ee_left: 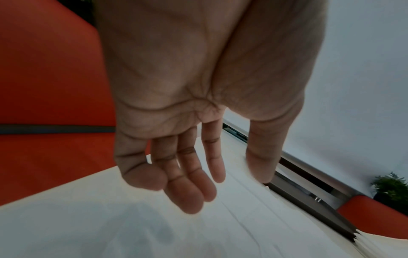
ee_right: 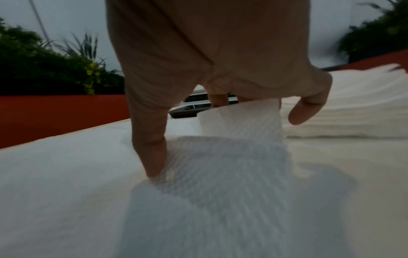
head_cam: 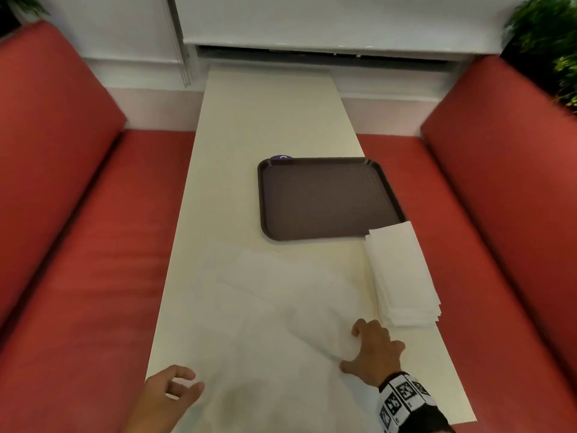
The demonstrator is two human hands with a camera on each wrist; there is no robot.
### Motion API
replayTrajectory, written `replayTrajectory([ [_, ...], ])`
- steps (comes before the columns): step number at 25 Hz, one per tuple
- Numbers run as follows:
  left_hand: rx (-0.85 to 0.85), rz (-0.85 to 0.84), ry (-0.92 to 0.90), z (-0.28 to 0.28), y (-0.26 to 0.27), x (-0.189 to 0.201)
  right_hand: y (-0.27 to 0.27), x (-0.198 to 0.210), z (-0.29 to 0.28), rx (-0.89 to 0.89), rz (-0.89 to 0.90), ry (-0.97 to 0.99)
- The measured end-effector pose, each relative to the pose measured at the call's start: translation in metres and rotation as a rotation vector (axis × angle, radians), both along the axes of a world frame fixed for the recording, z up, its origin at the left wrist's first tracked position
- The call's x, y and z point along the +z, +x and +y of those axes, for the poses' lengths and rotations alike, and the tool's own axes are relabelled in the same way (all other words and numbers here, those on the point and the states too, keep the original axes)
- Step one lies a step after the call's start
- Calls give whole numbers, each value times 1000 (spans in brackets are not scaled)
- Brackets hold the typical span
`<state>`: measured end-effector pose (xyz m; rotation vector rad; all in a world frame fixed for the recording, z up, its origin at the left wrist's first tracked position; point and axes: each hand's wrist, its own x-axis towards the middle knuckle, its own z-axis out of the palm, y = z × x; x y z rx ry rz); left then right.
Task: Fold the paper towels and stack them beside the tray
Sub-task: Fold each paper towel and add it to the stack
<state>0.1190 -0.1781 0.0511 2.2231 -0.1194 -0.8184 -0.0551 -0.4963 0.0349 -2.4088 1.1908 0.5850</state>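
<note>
A dark brown tray lies on the white table. Just in front of its near right corner sits a stack of folded paper towels, also seen in the right wrist view. Unfolded paper towels are spread over the near part of the table. My right hand pinches an edge of the top towel. In the wrist view its thumb presses the sheet down while a raised flap stands against the fingers. My left hand hovers over the near left edge, fingers relaxed and holding nothing.
Red padded benches run along both sides of the table. A white wall and window ledge close off the far end. Green plants stand behind the right bench. A small blue round object peeks out behind the tray.
</note>
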Motion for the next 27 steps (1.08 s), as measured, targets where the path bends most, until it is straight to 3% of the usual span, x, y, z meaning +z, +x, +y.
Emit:
replayTrajectory([
  [4,-24,0,-44,-2,10,3,-4,-1,-9,-154,10,134],
  [6,-32,-2,-58,-4,13,4,-10,-3,-17,-284,-94,229],
  [10,-42,23,-62,-14,19,8,-13,4,-28,-221,-294,153],
  [13,-100,-2,-93,-36,27,21,0,43,-37,-117,-536,106],
  [17,-274,-20,-266,-95,28,49,20,115,-51,-12,-815,111],
  [23,-366,-72,-433,-180,42,95,39,189,-68,49,-1038,512],
  [27,-569,244,-682,-219,51,125,43,214,-81,95,-1020,650],
])
